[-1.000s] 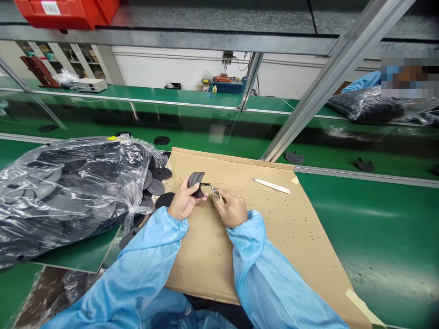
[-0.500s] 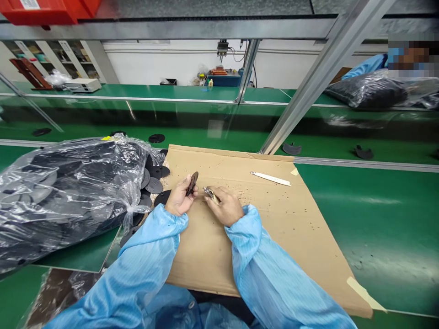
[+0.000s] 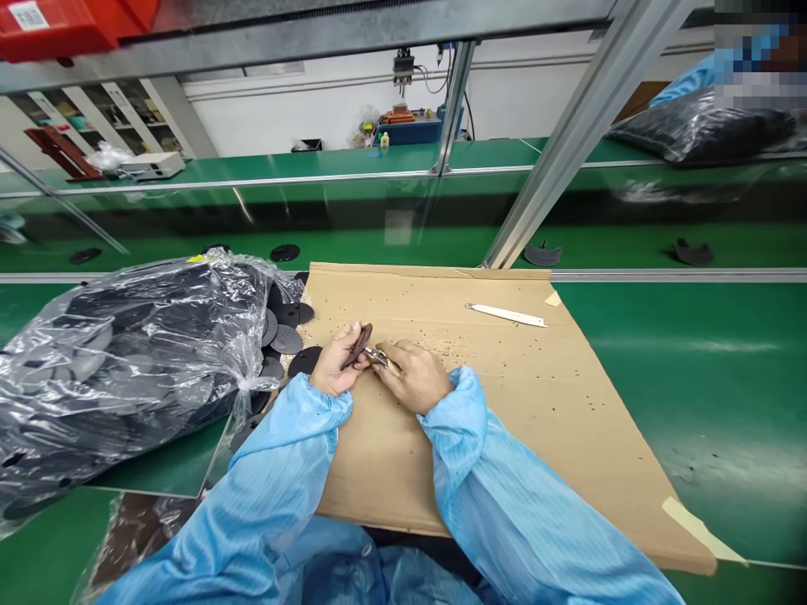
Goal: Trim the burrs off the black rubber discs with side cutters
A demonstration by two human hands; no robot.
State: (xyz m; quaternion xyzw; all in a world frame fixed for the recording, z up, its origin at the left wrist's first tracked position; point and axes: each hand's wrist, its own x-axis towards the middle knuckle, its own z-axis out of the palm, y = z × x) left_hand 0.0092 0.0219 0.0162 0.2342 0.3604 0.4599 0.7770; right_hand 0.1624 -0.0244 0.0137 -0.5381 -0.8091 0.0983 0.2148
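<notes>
Over the cardboard sheet [image 3: 504,454], my left hand [image 3: 337,363] pinches a dark round disc [image 3: 358,344], tilted nearly on edge. My right hand [image 3: 416,374] is closed around a small metal cutting tool [image 3: 378,357], whose tip meets the disc's right edge. Whether the jaws are closed on the disc cannot be made out. Dark crumbs lie scattered on the cardboard. Behind my right hand rests a white flat blade-like strip [image 3: 506,315]. Loose black discs [image 3: 287,339] lie left of my left hand, beside a clear plastic bag [image 3: 139,361] full of similar discs.
A metal post [image 3: 561,143] rises behind the cardboard on the right. Curved black parts [image 3: 692,251] and more discs lie on the green surface behind. A red bin [image 3: 76,25] sits at the upper left. Another person's blue sleeve [image 3: 687,82] shows at the upper right, behind a filled bag.
The disc and the tool have come together; a gap separated them before. The disc has turned to show more of its face. The whole view has shifted slightly.
</notes>
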